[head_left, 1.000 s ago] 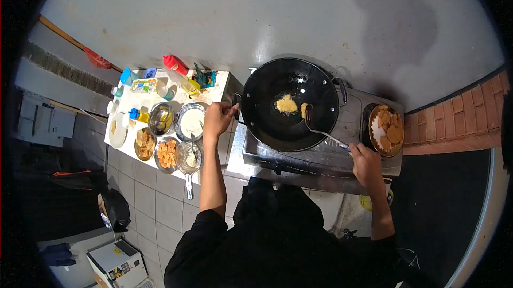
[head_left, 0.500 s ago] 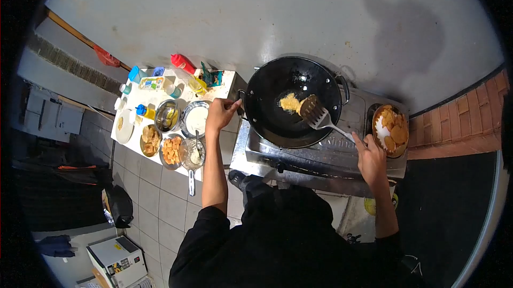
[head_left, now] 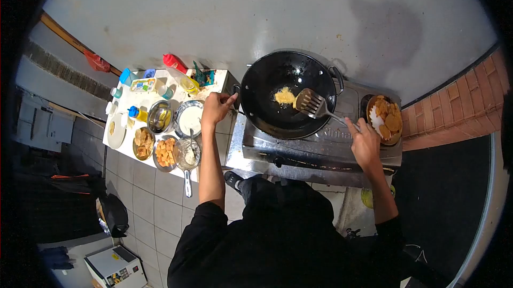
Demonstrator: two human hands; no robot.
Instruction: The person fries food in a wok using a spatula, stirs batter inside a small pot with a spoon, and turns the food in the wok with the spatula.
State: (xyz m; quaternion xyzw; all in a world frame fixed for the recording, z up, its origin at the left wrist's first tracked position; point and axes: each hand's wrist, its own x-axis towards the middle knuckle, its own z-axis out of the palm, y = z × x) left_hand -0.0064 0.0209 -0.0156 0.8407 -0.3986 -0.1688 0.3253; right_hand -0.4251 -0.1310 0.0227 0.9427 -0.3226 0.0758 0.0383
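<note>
A large black wok (head_left: pixel 267 119) rests on the metal stove (head_left: pixel 342 143). Two yellow pieces of food (head_left: pixel 285 96) lie close together near its middle. My left hand (head_left: pixel 216 108) is closed at the wok's left handle, thumb and fingertips together on it. My right hand (head_left: pixel 365 141) is wrapped round the handle of a slotted metal spatula (head_left: pixel 311 104). The spatula's head is inside the wok, over the right-hand side of the food, and partly covers it.
Right of the wok, a bowl (head_left: pixel 386 119) holds browned pieces and something white. On the white table (head_left: pixel 128 146) at the left stand a bowl of white batter (head_left: pixel 189 119), a bowl of orange pieces (head_left: pixel 165 152), a strainer (head_left: pixel 187 158) and a red bottle (head_left: pixel 174 63).
The spatula has turned so its slotted face shows, and its head has moved left against the food. My left hand has stayed at the wok's handle. The whole view has shifted slightly.
</note>
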